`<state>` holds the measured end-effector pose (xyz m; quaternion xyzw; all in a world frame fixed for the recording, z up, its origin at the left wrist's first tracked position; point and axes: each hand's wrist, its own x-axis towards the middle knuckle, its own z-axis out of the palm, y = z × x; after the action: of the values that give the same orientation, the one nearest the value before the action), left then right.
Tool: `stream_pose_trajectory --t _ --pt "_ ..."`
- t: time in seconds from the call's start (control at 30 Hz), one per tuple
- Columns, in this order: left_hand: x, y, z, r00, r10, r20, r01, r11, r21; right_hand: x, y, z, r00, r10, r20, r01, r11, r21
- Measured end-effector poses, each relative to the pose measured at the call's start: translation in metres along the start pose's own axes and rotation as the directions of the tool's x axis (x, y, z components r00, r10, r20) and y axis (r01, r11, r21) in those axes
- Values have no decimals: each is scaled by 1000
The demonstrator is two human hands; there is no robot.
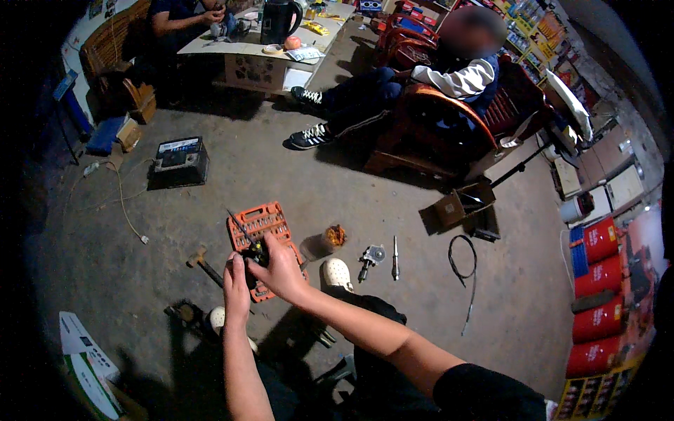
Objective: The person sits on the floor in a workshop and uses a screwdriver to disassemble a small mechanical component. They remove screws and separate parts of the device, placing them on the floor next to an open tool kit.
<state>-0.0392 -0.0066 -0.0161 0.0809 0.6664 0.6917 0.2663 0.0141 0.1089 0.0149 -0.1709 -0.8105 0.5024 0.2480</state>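
Observation:
Over an orange socket set case (256,212), my hands are close together. My right hand (281,272) is closed around the black and yellow handle of what looks like a screwdriver (242,226), its thin dark shaft pointing up and left. Just beside it, my left hand (237,286) closes on a small dark object (250,270), mostly hidden between the palms. The open case lies on the floor with rows of sockets showing. To its left rests a hammer (203,265); a jar (323,242) of brownish-orange bits stands to its right.
Metal parts (372,261), a slim metal rod (396,258) and a black cable (462,270) lie right. A car battery (179,162) stands at far left. A person (463,77) sits in a wooden chair with legs stretched out; another person sits behind the table (242,45).

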Motion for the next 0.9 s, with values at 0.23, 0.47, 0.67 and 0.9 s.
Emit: stream_pose_trajectory --t 0.23,0.47,0.67,0.9 --pt "-4 10 5 999 -49 8 49 999 9 1 2 -2 999 -48 11 48 999 -13" --pt "-4 9 6 998 -55 -40 52 997 -58 1 -7 -5 997 -21 73 20 1000 14" --pt "-5 3 1 999 37 20 -36 998 -43 2 5 -1 982 -154 112 155 988 -4" --pt "-12 12 3 999 -26 -22 25 999 -46 -5 11 6 977 -184 107 188 982 -31"
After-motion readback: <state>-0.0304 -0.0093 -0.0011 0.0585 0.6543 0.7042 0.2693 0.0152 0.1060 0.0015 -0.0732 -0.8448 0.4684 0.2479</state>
